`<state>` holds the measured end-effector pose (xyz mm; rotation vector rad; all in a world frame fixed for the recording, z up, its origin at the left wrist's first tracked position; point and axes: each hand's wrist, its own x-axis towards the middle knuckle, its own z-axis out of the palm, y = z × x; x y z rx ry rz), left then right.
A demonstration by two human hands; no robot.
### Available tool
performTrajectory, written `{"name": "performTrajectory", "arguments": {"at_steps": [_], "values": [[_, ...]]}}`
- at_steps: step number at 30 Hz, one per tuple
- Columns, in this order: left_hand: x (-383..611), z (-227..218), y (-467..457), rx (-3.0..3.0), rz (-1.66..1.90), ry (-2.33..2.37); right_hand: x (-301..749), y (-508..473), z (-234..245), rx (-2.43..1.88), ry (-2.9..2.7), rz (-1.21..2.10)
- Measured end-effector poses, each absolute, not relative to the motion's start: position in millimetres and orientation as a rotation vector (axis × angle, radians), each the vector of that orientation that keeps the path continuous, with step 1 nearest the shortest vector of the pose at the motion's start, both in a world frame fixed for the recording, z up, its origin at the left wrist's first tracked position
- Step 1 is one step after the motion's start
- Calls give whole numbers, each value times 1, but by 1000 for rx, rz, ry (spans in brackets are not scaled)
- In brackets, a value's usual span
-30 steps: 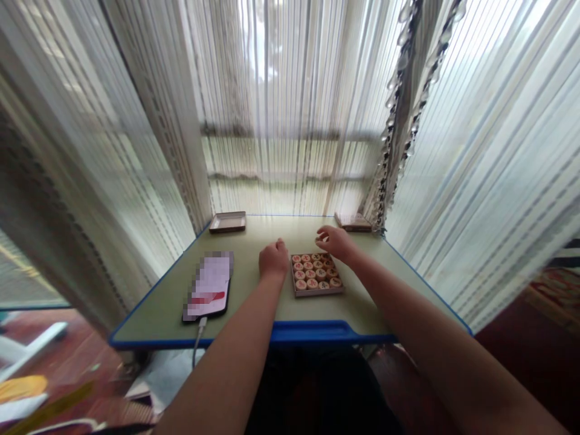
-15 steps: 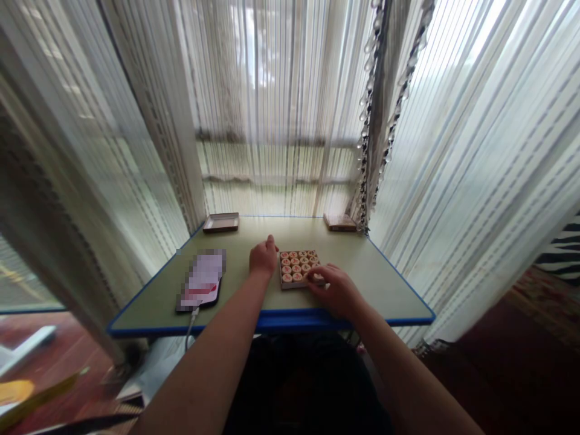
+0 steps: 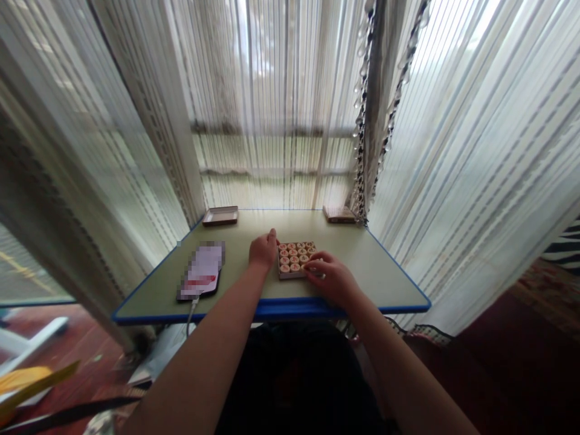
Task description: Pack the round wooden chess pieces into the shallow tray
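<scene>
A shallow box (image 3: 290, 277) lies on the table near its front edge. Round wooden xiangqi pieces (image 3: 293, 260) with red and darker characters fill it in rows. My left hand (image 3: 263, 250) is curled at the box's far left corner, thumb uppermost, seeming to grip its edge; the other fingertips are hidden. Over the near right part of the box, my right hand (image 3: 334, 275) bends its thumb and index finger together around a front-row piece. That hand covers the box's near right corner and some of the pieces.
A phone (image 3: 203, 269) with a cable (image 3: 192, 311) lies at the left of the blue-edged table (image 3: 380, 275). A shallow tray-like lid (image 3: 220, 215) sits at the back left, a flat box (image 3: 339, 214) at the back right. Sheer curtains (image 3: 281, 109) hang behind.
The view has shifted slightly, so the table sits higher in the picture. My left hand is closer against the box's left edge. My right thumb and index finger remain at the front row.
</scene>
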<state>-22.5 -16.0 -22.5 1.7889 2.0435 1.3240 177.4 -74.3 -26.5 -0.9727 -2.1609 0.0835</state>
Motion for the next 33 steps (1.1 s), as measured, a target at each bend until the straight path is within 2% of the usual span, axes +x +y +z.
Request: {"name": "performTrajectory", "arguments": {"at_steps": [33], "values": [[-19, -20, -22, 2008, 1167, 2106, 179, -77, -22, -1069, -2173, 92]]}}
